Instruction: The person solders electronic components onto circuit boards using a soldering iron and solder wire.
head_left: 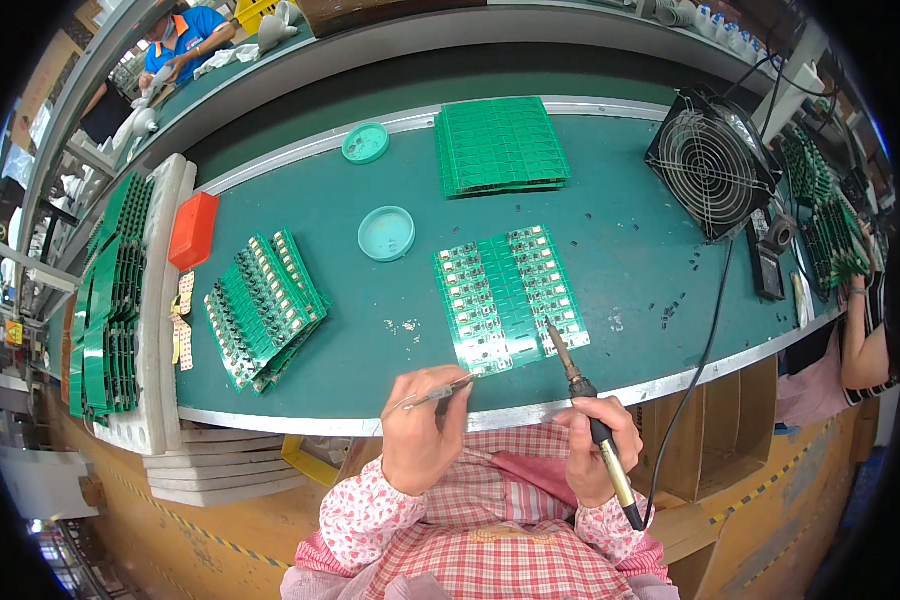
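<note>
green circuit board [507, 300] just past left grip [418, 430] (tight on skinny metal tool [438, 394]) and right grip [588, 458] (snug round soldering iron [582, 388])

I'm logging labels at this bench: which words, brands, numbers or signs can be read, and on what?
None can be read with confidence.
Circuit board under the soldering iron: any print is too small.
Fan: any label is too small.
Yellow tag at far left: too small and blurred.
White bottles at upper right: any labels are blurred.
</note>
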Motion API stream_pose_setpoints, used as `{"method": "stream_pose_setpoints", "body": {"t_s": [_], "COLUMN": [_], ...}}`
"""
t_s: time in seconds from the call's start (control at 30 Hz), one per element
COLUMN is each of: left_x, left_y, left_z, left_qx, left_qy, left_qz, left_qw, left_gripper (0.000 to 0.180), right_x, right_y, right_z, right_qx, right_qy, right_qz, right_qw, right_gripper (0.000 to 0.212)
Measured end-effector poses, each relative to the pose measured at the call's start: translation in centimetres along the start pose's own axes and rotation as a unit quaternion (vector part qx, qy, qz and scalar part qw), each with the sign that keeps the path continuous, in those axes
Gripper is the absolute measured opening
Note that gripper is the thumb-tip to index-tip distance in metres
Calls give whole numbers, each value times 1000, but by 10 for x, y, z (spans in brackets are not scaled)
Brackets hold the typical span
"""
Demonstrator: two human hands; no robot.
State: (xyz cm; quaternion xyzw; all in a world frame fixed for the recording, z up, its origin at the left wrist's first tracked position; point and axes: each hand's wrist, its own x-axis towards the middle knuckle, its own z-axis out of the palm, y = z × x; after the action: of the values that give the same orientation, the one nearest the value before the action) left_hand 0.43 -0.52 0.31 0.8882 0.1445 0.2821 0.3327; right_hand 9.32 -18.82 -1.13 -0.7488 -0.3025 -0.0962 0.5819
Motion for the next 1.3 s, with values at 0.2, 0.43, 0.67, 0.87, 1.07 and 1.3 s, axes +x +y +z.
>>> {"method": "stream_pose_setpoints", "body": {"t_s": [0.2,0.43,0.67,0.87,1.07,1.3], "left_x": [0,2,1,1,1,1], "left_y": [-1,-1,-1,-1,-1,0], "left_z": [1,0,0,0,0,0], "left_qx": [-1,2,3,0,-2,-4], "left_qy": [2,0,1,2,0,1], "left_qz": [1,15,15,16,16,9], "left_qw": [1000,1000,1000,1000,1000,1000], "left_gripper": [21,22,22,22,21,22], "right_x": [0,0,-1,-1,2,3], "right_y": [0,-1,-9,-8,-10,-9], "right_z": [1,0,2,2,0,0], "right_qx": [3,16,135,156,156,155], "right_qy": [-3,-15,-49,-67,-89,-98], "right_qz": [0,-22,-52,-70,-83,-82], "right_qw": [1000,1000,988,983,980,980], "right_gripper": [15,13,11,12,16,16]}}
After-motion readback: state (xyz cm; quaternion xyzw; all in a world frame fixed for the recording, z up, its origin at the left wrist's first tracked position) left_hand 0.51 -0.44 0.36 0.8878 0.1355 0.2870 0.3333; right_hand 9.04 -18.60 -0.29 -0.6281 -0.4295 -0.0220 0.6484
